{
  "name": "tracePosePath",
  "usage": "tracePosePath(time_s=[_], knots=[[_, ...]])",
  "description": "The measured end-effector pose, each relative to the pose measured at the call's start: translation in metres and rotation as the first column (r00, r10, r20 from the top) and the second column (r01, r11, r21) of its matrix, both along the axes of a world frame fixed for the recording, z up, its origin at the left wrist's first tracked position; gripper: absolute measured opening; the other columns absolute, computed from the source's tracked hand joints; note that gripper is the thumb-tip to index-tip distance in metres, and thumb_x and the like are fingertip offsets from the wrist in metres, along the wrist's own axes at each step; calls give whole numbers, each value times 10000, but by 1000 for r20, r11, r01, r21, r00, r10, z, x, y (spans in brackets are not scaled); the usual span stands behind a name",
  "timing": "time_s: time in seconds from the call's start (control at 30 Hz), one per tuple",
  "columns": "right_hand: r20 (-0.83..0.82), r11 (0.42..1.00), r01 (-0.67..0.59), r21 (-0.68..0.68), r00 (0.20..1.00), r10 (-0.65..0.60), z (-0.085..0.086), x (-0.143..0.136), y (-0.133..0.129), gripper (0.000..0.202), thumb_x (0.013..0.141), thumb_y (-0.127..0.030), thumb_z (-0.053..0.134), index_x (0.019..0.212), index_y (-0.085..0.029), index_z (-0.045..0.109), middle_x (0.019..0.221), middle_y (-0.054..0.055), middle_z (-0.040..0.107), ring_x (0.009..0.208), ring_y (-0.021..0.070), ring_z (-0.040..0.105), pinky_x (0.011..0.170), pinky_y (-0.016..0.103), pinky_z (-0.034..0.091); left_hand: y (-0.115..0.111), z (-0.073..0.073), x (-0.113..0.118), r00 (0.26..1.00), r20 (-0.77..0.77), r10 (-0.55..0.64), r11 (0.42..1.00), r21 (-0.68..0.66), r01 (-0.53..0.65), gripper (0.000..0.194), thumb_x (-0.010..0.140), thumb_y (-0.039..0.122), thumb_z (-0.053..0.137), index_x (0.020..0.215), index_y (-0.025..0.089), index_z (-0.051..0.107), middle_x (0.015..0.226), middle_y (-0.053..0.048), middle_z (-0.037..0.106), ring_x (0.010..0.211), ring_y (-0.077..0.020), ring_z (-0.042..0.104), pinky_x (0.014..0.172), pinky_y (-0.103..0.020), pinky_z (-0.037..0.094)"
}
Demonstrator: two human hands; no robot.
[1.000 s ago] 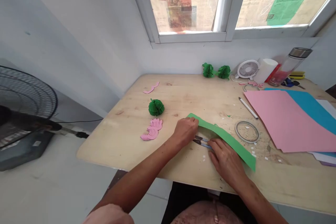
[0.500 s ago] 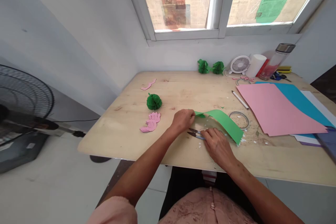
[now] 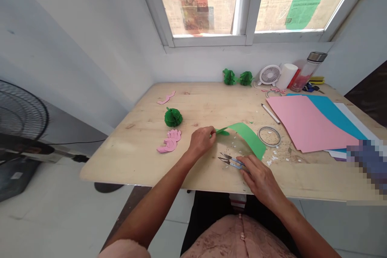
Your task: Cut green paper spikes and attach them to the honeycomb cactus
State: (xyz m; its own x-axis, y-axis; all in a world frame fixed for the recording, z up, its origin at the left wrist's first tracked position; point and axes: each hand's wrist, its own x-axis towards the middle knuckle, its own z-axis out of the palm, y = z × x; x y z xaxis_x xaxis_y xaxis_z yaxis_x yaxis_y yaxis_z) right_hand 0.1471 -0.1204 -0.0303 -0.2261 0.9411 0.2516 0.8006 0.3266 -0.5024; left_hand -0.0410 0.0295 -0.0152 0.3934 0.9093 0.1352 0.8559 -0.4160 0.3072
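A bright green paper strip (image 3: 248, 137) curves over the table, its left end pinched in my left hand (image 3: 203, 141). My right hand (image 3: 263, 177) is closed on the handles of small metal snips (image 3: 230, 161), whose two blades point left and stand slightly apart, below the strip. Near my left hand lie pink cut paper pieces (image 3: 169, 142) and a dark green folded-paper ball (image 3: 173, 117). A roll of tape (image 3: 269, 136) sits beside the strip's right end, among small white scraps (image 3: 274, 152).
Pink sheets (image 3: 305, 121) overlap blue sheets (image 3: 341, 113) at the right, with a white pen (image 3: 271, 113) beside them. Along the wall are green paper shapes (image 3: 237, 78), a small white fan (image 3: 270, 75) and a bottle (image 3: 310, 70). A large fan (image 3: 24, 121) stands left.
My right hand and the snips have moved slightly down, away from the strip, and the blades show more. The strip's right end has shifted left. The whole view has moved a little.
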Motion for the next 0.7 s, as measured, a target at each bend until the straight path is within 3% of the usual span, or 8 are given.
tracePosePath(time_s=[0.2, 0.37, 0.57, 0.7], knots=[[-170, 996, 0, -91, 985, -15, 6, 1, -7, 308, 888, -140, 438, 1176, -213, 518, 1063, 90, 604, 989, 226, 585, 841, 361, 485, -13, -2, -6, 999, -3, 44, 992, 122, -43, 210, 866, 182, 416, 920, 173, 619, 868, -66, 696, 779, -192, 623, 684, -294, 400], [-293, 978, -61, -201, 956, -1, 14, 2, -12, 293, 883, -180, 465, 1158, -239, 551, 1071, 63, 617, 1010, 209, 587, 865, 332, 472, -29, -10, -11, 996, -79, -34, 985, 167, 47, 180, 850, 170, 432, 826, 182, 610, 833, -77, 680, 780, -221, 603, 704, -334, 385], [-421, 945, -94, -313, 906, -49, 24, 2, -12, 311, 888, -226, 486, 1190, -252, 557, 1096, 50, 615, 1020, 197, 571, 892, 332, 448, -48, -13, -20, 973, -153, -175, 971, 134, 196, 163, 814, 138, 478, 711, 190, 593, 761, -64, 658, 759, -214, 593, 686, -334, 389], [-530, 929, -62, -365, 834, -152, 15, 2, -5, 310, 871, -260, 522, 1172, -227, 584, 1070, 63, 628, 979, 205, 575, 879, 348, 456, -43, -5, -27, 974, -64, -216, 976, 22, 218, 112, 804, 216, 546, 857, 194, 641, 858, -58, 679, 808, -209, 606, 725, -328, 426]])
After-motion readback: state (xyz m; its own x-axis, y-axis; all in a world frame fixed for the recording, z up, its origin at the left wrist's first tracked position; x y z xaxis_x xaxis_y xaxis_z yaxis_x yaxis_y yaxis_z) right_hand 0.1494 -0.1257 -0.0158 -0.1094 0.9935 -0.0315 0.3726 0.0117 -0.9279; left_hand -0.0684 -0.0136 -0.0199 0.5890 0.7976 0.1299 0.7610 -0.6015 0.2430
